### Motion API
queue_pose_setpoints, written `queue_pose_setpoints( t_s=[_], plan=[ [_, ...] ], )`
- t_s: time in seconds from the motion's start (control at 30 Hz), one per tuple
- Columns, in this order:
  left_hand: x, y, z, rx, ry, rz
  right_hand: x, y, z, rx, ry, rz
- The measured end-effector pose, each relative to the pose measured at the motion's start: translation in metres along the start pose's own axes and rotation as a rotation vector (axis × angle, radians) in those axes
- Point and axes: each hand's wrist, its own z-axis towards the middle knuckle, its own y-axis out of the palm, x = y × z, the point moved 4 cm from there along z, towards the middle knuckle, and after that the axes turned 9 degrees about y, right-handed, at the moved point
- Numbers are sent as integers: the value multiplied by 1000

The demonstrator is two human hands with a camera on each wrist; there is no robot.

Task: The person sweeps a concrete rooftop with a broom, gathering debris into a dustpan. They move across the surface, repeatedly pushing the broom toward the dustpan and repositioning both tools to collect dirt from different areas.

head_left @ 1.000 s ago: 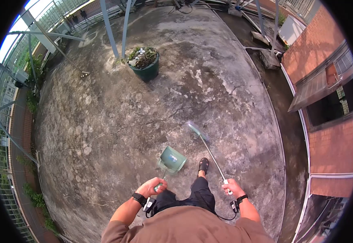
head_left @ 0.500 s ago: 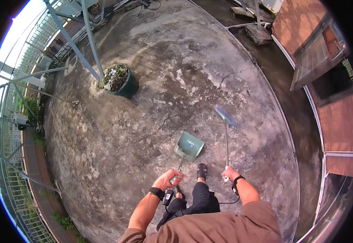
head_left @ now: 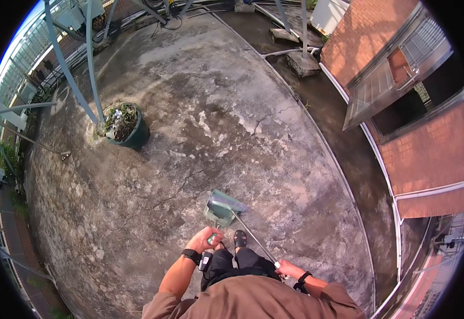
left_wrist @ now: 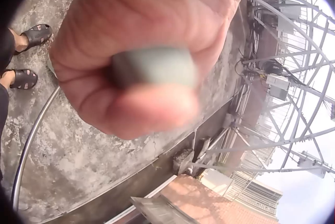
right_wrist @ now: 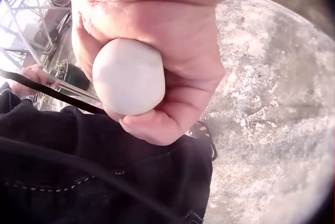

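Note:
My left hand (head_left: 202, 240) grips the handle of a green dustpan, and the handle's rounded grey-green end (left_wrist: 157, 66) pokes out of the fist in the left wrist view. The dustpan (head_left: 217, 215) is low over the concrete in front of the feet. My right hand (head_left: 291, 270) holds a broom by the white end (right_wrist: 128, 77) of its pole. The metal pole (head_left: 256, 238) slants up and left to the broom head (head_left: 228, 202), whose pale purple bristles lie across the dustpan's opening and cover part of its inside.
A green pot (head_left: 136, 135) with plants stands at the left, beside grey metal struts (head_left: 90, 64). Stained concrete floor (head_left: 226, 127) spreads ahead. A gutter strip, a brick wall (head_left: 428, 165) and an open window (head_left: 386, 85) lie to the right. Two sandalled feet (head_left: 240, 239) are below the dustpan.
The broom head has swung left and toward the body, from the floor at the right onto the dustpan. The right hand has moved lower and closer to the body. The head view has shifted.

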Motion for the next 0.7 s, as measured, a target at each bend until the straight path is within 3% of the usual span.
queue_pose_setpoints(
  t_s=[0.07,0.13,0.2,0.27,0.33,0.47,0.6,0.7],
  plan=[
    [0,-8,5,-15,1,-11,-13,0,-9,-36,-90,156],
    [0,-5,6,-13,2,-11,-33,-8,-25,58,-87,210],
    [1,6,7,-24,-8,-18,-36,-19,-24,27,-82,326],
    [8,31,10,1,-41,6,-29,-49,-14,-47,-73,585],
    [10,64,11,-18,-105,9,-41,-82,-16,38,-90,670],
    [27,106,53,15,-136,153,-50,-185,5,129,-154,777],
    [42,173,90,83,-138,171,-47,-325,45,442,-124,724],
    [51,218,125,98,-127,252,-46,-423,72,465,-170,678]
  ],
)
